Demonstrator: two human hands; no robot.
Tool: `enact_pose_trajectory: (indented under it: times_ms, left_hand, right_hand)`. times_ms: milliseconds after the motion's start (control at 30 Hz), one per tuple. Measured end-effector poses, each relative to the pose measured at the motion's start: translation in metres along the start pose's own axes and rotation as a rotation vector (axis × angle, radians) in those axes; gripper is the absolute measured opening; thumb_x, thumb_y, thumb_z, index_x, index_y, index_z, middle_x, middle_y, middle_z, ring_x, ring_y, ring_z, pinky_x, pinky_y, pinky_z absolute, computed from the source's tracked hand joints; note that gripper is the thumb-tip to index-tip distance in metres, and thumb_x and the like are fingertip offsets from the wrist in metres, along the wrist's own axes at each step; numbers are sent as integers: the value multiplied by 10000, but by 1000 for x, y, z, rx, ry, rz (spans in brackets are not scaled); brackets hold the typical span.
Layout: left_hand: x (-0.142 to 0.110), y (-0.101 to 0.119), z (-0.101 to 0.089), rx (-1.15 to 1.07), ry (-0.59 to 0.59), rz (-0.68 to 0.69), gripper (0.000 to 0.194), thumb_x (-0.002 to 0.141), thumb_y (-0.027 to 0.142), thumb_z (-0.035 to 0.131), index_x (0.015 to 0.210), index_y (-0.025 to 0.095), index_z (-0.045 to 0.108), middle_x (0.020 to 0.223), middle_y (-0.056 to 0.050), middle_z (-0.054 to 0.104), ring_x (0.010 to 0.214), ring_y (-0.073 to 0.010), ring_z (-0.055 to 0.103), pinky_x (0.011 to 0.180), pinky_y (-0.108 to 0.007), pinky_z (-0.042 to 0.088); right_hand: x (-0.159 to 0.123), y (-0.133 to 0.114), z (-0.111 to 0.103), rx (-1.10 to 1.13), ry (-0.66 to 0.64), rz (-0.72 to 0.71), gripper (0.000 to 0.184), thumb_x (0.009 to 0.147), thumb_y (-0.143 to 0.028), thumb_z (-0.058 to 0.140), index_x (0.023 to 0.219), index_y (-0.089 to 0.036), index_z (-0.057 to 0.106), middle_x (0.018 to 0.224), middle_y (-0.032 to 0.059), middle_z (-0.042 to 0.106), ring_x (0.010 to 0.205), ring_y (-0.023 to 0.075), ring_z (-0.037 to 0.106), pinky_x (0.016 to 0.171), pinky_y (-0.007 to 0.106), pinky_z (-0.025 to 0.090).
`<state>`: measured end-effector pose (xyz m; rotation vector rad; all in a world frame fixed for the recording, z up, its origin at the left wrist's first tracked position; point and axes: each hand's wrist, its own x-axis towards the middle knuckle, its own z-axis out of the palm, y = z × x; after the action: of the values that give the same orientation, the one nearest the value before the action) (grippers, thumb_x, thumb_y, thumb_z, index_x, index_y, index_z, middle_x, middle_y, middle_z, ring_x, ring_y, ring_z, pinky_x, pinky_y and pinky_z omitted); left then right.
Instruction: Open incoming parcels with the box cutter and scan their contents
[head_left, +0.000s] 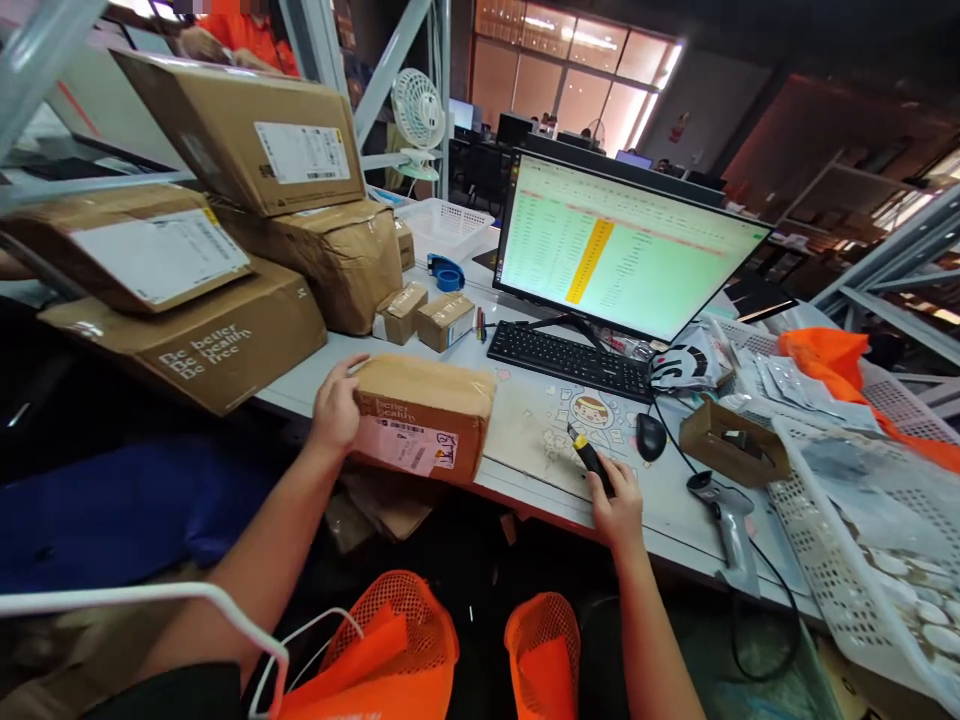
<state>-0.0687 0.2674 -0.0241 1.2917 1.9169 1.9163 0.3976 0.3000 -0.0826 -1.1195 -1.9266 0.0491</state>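
My left hand [337, 408] grips the left end of a brown cardboard box [420, 425] at the table's front edge. The box carries a white shipping label [405, 446] with a handwritten mark on the side facing me. In my right hand [616, 500] is a black and yellow utility knife [590, 458], its blade tip showing and pointing up and left. The knife is over the desk mat [525, 435], to the right of the box and apart from it. The fingers under the box's left end are partly hidden.
Large cartons [217, 330] are stacked at left, with small boxes [444, 321] beside them. A monitor [619, 245], keyboard [566, 358] and mouse [650, 437] stand behind. At right are a barcode scanner [731, 525], an open small box [735, 443] and a white basket [832, 560].
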Motion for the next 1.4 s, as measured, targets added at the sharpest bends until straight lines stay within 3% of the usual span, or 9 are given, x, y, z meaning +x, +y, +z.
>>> enact_pose_trajectory:
  times_ms: [133, 233, 367, 467, 567, 967, 1167, 1267, 1400]
  left_hand:
    - [-1, 16, 38, 66, 34, 120, 494, 919, 384, 367, 1149, 117, 714, 1193, -168, 739, 1143, -286, 682, 1042, -429, 549]
    - [-22, 31, 49, 169, 107, 449, 410, 995, 376, 389, 1170, 180, 703, 1348, -164, 676, 1415, -311, 527, 1220, -507, 391]
    - [-77, 59, 49, 241, -167, 825, 509, 992, 546, 529, 1390, 236, 597, 1472, -153, 607, 1514, -360, 424, 1266, -581, 273]
    - [-107, 74, 57, 365, -259, 762, 737, 891, 652, 688, 1456, 210, 517, 1482, -192, 592, 1480, -407, 458, 1274, -628, 203]
    - [-116, 78, 70, 418, -180, 680, 644, 866, 536, 761, 1371, 209, 532, 1432, -190, 615, 1445, -404, 492, 1272, -646, 186]
    - [-104, 67, 66, 341, -124, 798, 520, 814, 394, 787, 1228, 235, 515, 1274, -152, 657, 1300, -375, 599, 1189, -623, 371]
    - [-97, 65, 69, 349, -149, 787, 489, 803, 384, 775, 1194, 238, 520, 1246, -145, 657, 1280, -372, 600, 1176, -631, 384]
    - [-101, 67, 73, 397, -166, 762, 484, 814, 406, 754, 1201, 230, 522, 1261, -152, 653, 1291, -378, 591, 1221, -658, 310]
    - [-108, 69, 55, 427, -150, 783, 496, 840, 443, 743, 1225, 222, 523, 1259, -161, 648, 1292, -384, 583, 1204, -665, 325]
  right_hand:
    - [13, -54, -9, 169, -77, -219, 363, 1015, -276, 602, 1369, -229, 671, 1153, 131, 694, 1053, 269, 704, 887, 446, 639]
    - [20, -83, -17, 232, -140, -320, 384, 1000, -245, 633, 1381, -220, 664, 1161, 129, 691, 1049, 255, 693, 891, 420, 629]
    - [25, -85, -24, 228, -178, -319, 381, 992, -248, 651, 1370, -211, 678, 1155, 127, 698, 1035, 255, 690, 893, 414, 617]
    - [29, -76, -24, 205, -203, -292, 363, 999, -272, 646, 1352, -201, 695, 1160, 135, 702, 1046, 262, 694, 911, 423, 611]
    - [36, -71, -20, 183, -216, -287, 344, 1015, -298, 628, 1332, -187, 705, 1150, 139, 705, 1050, 265, 694, 915, 429, 610]
    - [49, -78, -8, 131, -169, -374, 331, 1026, -315, 614, 1305, -172, 721, 1131, 146, 721, 1038, 258, 686, 890, 410, 593]
    - [61, -50, 4, 103, -151, -374, 336, 1029, -367, 602, 1273, -200, 761, 1128, 139, 726, 1018, 250, 688, 903, 408, 591]
    - [67, -21, 3, 68, -165, -272, 382, 1023, -410, 588, 1284, -195, 766, 1144, 148, 723, 1031, 262, 691, 924, 418, 590]
    - [63, 20, -13, -56, -44, 45, 456, 1005, -457, 552, 1275, -161, 770, 1079, 158, 722, 981, 287, 696, 904, 451, 591]
